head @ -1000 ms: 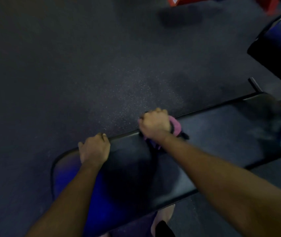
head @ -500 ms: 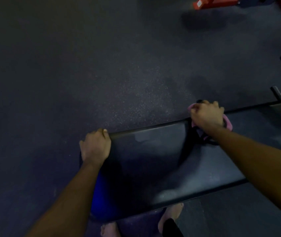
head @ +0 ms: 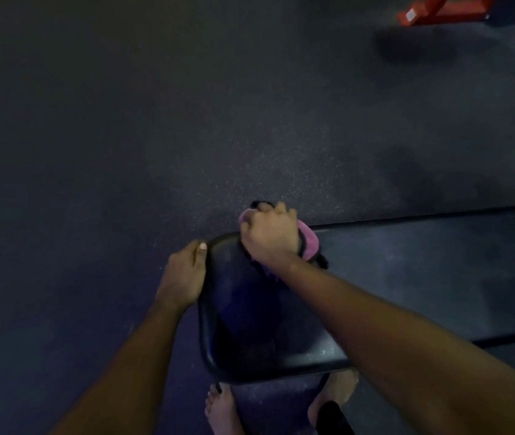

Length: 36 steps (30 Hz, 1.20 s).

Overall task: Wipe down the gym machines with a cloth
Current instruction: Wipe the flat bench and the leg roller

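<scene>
A long black padded bench (head: 406,271) runs from the bottom centre out to the right edge. My right hand (head: 268,235) is closed around a pink cloth (head: 309,243) and presses it on the far edge of the pad, near its left end. My left hand (head: 187,274) grips the rounded left end of the bench, fingers wrapped over the rim. Part of the cloth is hidden under my right hand.
Dark speckled rubber floor (head: 155,120) spreads to the left and beyond the bench. A red machine frame (head: 438,9) lies at the top right. My bare feet (head: 221,409) stand under the near end of the bench.
My right hand swept the cloth right along the far edge, then back left to the bench's end. The left hand kept its grip on the end. The view shifted right.
</scene>
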Each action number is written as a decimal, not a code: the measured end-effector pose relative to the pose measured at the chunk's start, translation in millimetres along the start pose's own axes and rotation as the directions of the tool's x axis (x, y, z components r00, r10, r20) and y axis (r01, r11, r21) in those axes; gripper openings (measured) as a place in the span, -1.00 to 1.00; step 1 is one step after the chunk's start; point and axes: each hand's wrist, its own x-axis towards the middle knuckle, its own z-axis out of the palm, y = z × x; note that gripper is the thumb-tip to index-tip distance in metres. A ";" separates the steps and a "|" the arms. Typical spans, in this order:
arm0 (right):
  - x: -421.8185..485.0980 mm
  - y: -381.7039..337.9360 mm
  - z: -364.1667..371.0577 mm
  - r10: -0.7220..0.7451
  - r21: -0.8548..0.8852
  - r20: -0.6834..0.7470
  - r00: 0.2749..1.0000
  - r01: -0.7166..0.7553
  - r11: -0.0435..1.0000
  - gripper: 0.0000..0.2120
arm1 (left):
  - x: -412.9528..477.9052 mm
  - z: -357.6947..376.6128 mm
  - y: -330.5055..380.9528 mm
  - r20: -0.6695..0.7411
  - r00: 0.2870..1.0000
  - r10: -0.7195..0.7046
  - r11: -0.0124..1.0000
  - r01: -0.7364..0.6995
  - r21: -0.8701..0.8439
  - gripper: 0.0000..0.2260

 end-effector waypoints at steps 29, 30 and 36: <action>-63.0 -145.3 12.8 -0.196 -0.375 0.252 0.948 0.282 0.883 -0.59 | -61.1 -71.4 -103.9 -0.144 0.989 0.031 0.985 -0.054 -0.162 -0.58; -53.0 -148.7 12.2 -0.157 -0.376 0.240 0.958 0.241 0.895 -0.59 | -64.2 -70.7 -106.4 -0.143 0.989 0.025 0.986 -0.049 -0.162 -0.60; -90.2 -155.1 23.1 -0.124 -0.373 0.156 0.980 0.175 0.911 -0.62 | -101.8 -64.3 -127.4 -0.149 0.988 0.028 0.993 -0.045 -0.113 -0.63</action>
